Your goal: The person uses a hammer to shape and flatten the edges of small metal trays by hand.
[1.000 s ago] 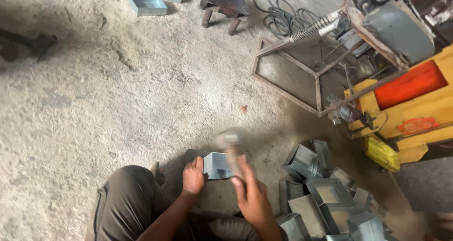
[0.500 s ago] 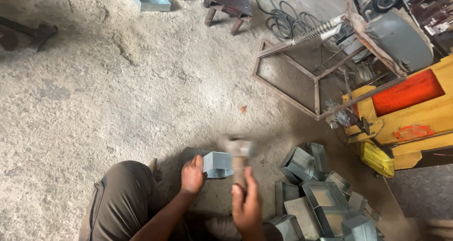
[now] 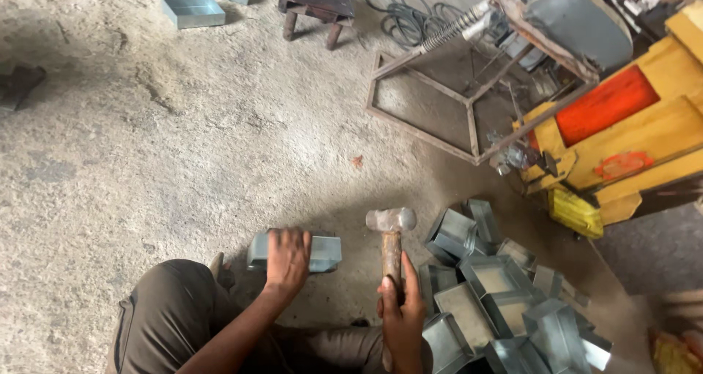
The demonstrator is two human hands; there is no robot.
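Note:
My left hand (image 3: 287,255) presses down on a small grey sheet-metal box (image 3: 322,252) lying on the concrete floor (image 3: 183,147) in front of my knee. My right hand (image 3: 399,308) grips the wooden handle of a hammer (image 3: 391,231), whose steel head is held upright just right of the box, not touching it. A heap of several similar metal boxes (image 3: 498,301) lies to the right of the hammer.
A rusty steel frame (image 3: 469,103) and a yellow and orange machine (image 3: 622,125) stand at the upper right. Coiled cable (image 3: 410,23) and a small dark stool (image 3: 315,1) are at the top. Two more metal boxes (image 3: 192,9) lie at the top left.
The hammer, blurred in mid-swing over the box before, now stands still and upright beside it. My left hand has shifted onto the top of the box.

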